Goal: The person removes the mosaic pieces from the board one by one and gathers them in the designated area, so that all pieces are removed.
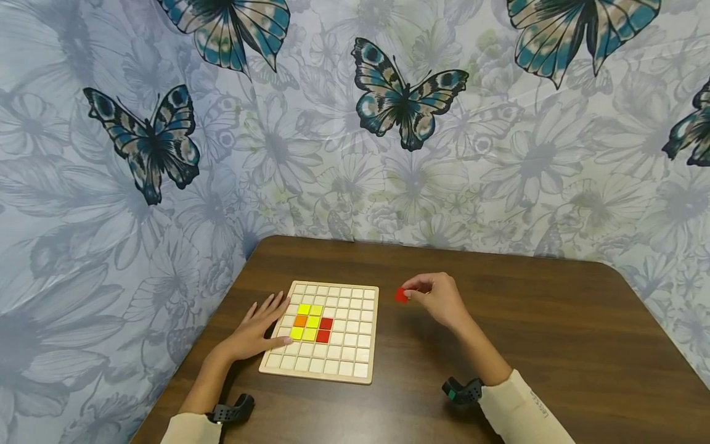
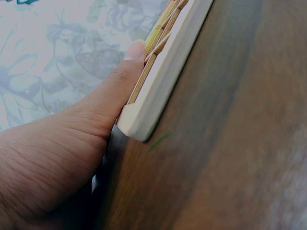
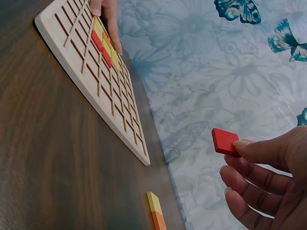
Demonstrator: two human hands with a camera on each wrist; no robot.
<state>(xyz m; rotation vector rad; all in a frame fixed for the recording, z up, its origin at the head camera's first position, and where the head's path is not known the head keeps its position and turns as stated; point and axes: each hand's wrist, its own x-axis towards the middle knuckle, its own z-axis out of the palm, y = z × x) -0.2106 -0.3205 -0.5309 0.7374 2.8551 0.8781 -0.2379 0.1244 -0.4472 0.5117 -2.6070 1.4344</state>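
A square wooden grid board [image 1: 316, 377] lies on the table, its cells mostly pale. Set in its left half are several yellow tiles [image 1: 312, 322], one orange tile [image 1: 300, 320] and two red tiles [image 1: 323, 336]. My left hand [image 1: 252, 333] rests on the board's left edge with fingers spread, the thumb [image 2: 134, 51] lying over the rim beside a yellow tile. To the right of the board, my right hand [image 1: 440, 300] pinches a loose red square tile [image 3: 224, 142] between thumb and fingers, held up in the air.
In the right wrist view, a yellow piece [image 3: 154, 203] and an orange piece [image 3: 159, 221] lie together on the brown wooden table [image 1: 532, 320]. A butterfly-patterned wall covering [image 1: 410, 185] rises behind the table. Both wrists wear black camera bands [image 1: 465, 391].
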